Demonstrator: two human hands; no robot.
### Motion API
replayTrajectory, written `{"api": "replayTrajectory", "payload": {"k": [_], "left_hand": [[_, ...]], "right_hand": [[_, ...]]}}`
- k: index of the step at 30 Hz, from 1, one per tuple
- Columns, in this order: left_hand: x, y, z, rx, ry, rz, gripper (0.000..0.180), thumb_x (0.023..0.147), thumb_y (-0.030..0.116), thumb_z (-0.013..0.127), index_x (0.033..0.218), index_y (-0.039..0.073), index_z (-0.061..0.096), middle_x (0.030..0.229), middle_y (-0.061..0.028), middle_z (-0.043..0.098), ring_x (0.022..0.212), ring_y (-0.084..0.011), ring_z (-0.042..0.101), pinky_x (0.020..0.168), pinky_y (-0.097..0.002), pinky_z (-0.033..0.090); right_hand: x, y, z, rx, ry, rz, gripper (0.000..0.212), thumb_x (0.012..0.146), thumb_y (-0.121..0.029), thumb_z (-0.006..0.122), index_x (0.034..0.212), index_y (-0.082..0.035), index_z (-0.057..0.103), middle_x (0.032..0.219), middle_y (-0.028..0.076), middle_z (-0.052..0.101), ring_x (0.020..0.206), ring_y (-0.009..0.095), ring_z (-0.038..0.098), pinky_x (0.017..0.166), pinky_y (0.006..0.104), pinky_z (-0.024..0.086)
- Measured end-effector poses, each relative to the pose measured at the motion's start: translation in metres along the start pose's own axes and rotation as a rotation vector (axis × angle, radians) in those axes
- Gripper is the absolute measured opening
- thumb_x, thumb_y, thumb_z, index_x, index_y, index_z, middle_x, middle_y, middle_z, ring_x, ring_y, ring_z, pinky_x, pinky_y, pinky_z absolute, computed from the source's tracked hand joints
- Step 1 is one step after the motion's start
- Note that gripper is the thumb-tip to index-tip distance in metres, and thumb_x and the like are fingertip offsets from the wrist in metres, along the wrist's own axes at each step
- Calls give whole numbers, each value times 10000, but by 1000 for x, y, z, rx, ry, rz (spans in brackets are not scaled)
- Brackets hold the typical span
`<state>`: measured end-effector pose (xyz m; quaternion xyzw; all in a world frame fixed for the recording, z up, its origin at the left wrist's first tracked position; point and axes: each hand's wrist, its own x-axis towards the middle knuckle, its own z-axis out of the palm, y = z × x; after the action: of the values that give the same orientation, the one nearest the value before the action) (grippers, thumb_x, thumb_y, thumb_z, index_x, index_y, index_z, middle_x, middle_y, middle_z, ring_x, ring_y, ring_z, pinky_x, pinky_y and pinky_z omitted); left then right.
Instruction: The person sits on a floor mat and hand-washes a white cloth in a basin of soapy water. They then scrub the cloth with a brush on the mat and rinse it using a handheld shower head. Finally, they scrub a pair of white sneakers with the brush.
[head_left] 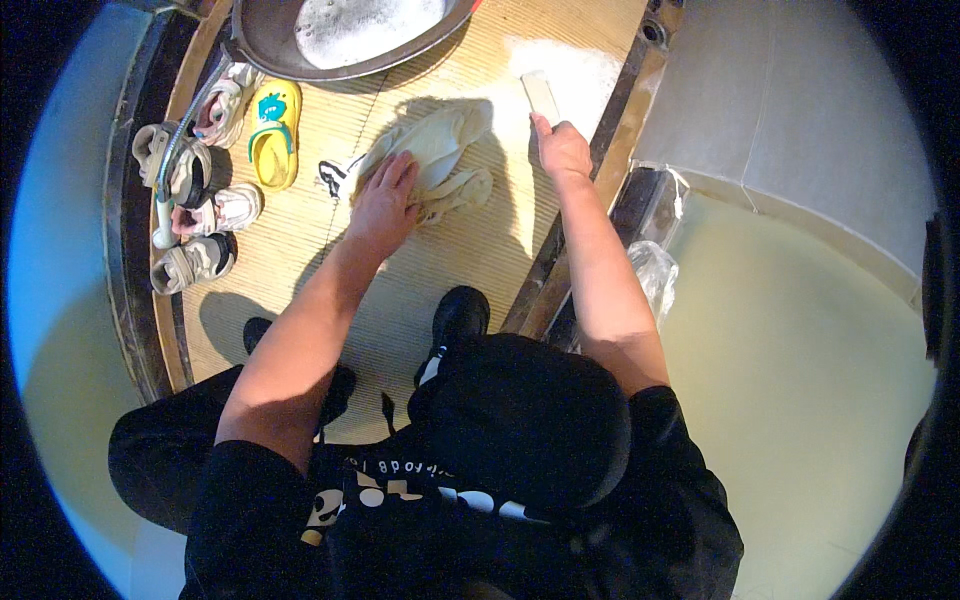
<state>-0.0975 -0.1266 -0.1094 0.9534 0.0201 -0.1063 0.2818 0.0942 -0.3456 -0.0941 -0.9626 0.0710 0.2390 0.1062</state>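
Observation:
A damp-looking, crumpled pale yellow cloth (455, 140) lies on the ribbed tan floor; its kind of garment cannot be made out. My left hand (385, 205) rests flat on the near left part of it, fingers stretched out. To the right of the cloth, my right hand (565, 152) is closed round the near end of a pale oblong block (540, 97). The block's far end points away from me, and its underside is hidden. White suds (580, 75) spread over the floor around it. A black-and-white piece (332, 178) shows at the cloth's left edge.
A dark basin (350, 72) of foamy water stands at the far side. Along the left wall are several worn shoes (195, 262), a yellow clog (272, 160) and a hose (185, 120). A dark raised ledge (545, 290) runs on the right, beside a clear plastic bag (655, 280).

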Motion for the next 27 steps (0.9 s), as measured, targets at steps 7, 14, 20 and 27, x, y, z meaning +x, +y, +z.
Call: {"api": "replayTrajectory", "payload": {"k": [7, 14, 20, 27], "left_hand": [[-3, 0, 4, -6, 33, 2, 592, 758, 147, 656, 1305, 19, 469, 1441, -122, 350, 1331, -330, 339, 1095, -428, 311], [-2, -3, 3, 17, 35, 36, 607, 759, 159, 662, 1313, 18, 460, 1443, -130, 345, 1324, -333, 343, 1096, -428, 302], [-7, -3, 5, 37, 20, 7, 615, 769, 165, 662, 1326, 18, 447, 1449, -129, 334, 1334, -329, 324, 1102, -421, 296], [-4, -4, 5, -13, 24, 42, 619, 768, 173, 659, 1324, 10, 441, 1450, -143, 324, 1334, -329, 317, 1112, -419, 281]], "right_hand": [[-71, -25, 39, 126, -99, -453, 547, 881, -535, 507, 1010, -19, 634, 948, 252, 652, 916, 406, 631, 822, 469, 486], [-17, -3, 1, -29, -38, -35, 649, 867, -598, 464, 1032, 10, 616, 989, 254, 649, 971, 390, 622, 856, 466, 482], [-70, -39, 37, -49, -167, -462, 648, 877, -592, 465, 971, 29, 621, 904, 270, 647, 925, 384, 634, 817, 472, 484], [-34, -7, 29, -8, -75, -159, 601, 863, -590, 491, 1017, -28, 638, 956, 216, 665, 935, 380, 634, 813, 460, 489]]}}
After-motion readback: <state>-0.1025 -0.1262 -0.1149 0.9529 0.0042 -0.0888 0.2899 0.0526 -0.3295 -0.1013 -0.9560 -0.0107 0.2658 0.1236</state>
